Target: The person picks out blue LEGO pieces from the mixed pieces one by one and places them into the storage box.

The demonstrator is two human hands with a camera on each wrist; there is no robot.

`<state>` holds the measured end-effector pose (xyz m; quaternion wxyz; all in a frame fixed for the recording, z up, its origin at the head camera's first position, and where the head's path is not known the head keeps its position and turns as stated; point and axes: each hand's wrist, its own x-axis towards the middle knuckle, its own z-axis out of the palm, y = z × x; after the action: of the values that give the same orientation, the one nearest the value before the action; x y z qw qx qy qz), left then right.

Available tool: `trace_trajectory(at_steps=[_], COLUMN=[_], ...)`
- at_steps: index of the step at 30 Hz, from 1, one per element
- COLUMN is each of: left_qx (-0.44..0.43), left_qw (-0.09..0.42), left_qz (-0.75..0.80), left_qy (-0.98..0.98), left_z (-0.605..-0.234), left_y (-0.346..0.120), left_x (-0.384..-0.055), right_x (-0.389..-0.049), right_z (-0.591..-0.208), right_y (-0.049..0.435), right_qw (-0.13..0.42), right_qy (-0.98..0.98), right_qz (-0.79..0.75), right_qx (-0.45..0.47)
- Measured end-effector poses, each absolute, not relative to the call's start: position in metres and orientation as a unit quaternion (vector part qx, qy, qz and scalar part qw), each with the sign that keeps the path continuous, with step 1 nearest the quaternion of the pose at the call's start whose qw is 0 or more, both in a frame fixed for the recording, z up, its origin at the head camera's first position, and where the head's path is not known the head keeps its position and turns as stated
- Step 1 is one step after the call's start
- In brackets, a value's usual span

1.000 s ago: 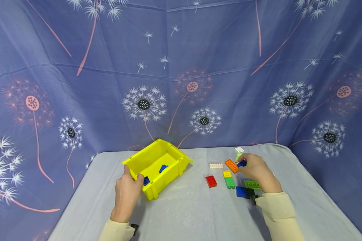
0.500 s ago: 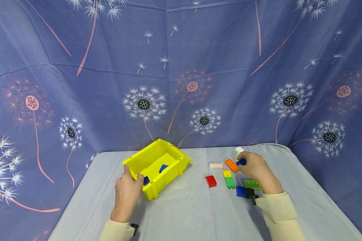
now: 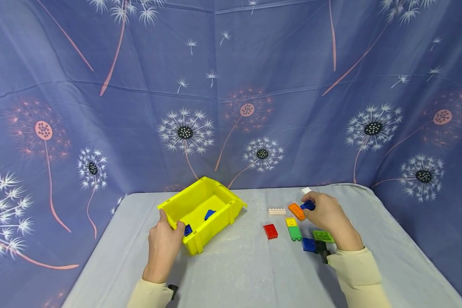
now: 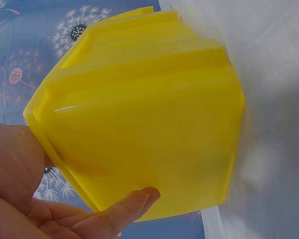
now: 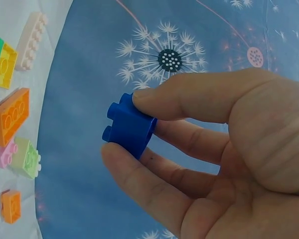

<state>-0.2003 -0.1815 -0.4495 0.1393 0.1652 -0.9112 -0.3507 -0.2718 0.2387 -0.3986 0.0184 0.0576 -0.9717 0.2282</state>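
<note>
My left hand (image 3: 163, 250) grips the near end of a yellow plastic bin (image 3: 217, 226). In the left wrist view its fingers lie against the bin's outer wall (image 4: 149, 134). Inside the bin are a blue piece (image 3: 209, 214) and a blue brick (image 3: 188, 230), the latter partly behind the thumb. Over the right side of the table, my right hand (image 3: 329, 216) pinches another blue toy brick (image 5: 129, 127) between thumb and fingers. That brick is tilted in the right wrist view, studs pointing left. Just left of it in the head view lies an orange brick (image 3: 296, 211).
Around the right hand lie a pale pink brick (image 3: 277, 211), a red brick (image 3: 270, 231), a green brick (image 3: 294, 233) against a yellow one (image 3: 291, 222), a blue brick (image 3: 309, 245) and a light green brick (image 3: 323, 236). A small orange brick (image 5: 11, 206) shows in the right wrist view.
My right hand has raised and turned the blue brick slightly, nearly in place. The left hand keeps its grip on the bin. The whole head view has shifted a little.
</note>
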Motion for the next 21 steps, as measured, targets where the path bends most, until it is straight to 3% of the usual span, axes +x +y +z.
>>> trace_trajectory(at_steps=[21], left_qx=[0.164], left_qw=[0.143], left_qz=[-0.353], left_qy=[-0.910], left_z=[-0.451], left_y=[-0.182], left_x=[-0.199], right_x=[-0.265], right_z=[-0.378], right_y=[0.218], right_qw=[0.048], right_qy=[-0.966], right_qz=[0.240], right_qx=[0.078])
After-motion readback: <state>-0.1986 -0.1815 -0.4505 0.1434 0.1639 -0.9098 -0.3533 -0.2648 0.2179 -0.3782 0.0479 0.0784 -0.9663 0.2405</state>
